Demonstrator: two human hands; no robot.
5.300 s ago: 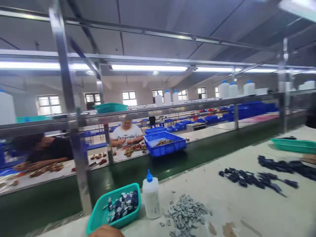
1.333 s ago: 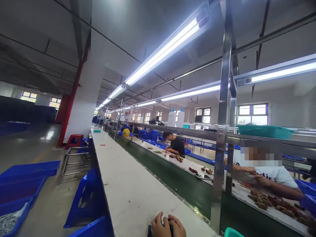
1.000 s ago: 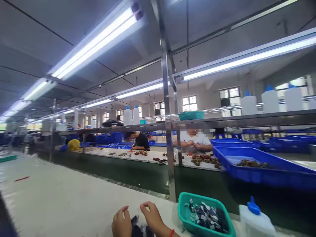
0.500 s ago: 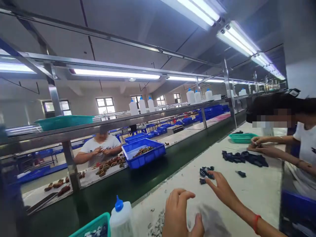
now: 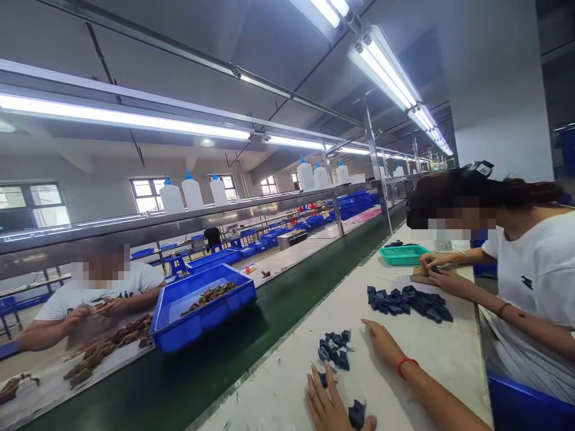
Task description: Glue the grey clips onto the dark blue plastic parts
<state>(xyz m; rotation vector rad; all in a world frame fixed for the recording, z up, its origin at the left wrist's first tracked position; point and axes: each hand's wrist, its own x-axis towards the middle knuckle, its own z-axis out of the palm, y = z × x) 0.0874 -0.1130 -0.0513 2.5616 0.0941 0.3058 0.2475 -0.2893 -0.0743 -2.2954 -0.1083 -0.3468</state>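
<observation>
My left hand point(image 5: 327, 401) lies low over the pale worktable point(image 5: 287, 383) with its fingers spread. One dark blue piece point(image 5: 357, 413) shows between its thumb and fingers, and another lies at its fingertips; whether it touches them I cannot tell. Just beyond is a small heap of dark blue pieces point(image 5: 335, 348) with some whitish bits among them. To the right of that heap is my right hand point(image 5: 384, 346), a red band point(image 5: 406, 365) at its wrist. Its forefinger is stretched out; the other fingers are partly hidden, and no held object shows.
At right a co-worker point(image 5: 530, 257) bends over the same table beside a larger dark blue pile point(image 5: 408, 301) and a green basket point(image 5: 402, 256). Across the dark green belt point(image 5: 215, 335), another person point(image 5: 108, 293) sits near a blue crate point(image 5: 202, 326). White bottles point(image 5: 193, 194) stand on the shelf.
My view has swung right. My left hand has moved forward and spread beside the dark blue pieces. My right hand has moved off the small heap to its right side.
</observation>
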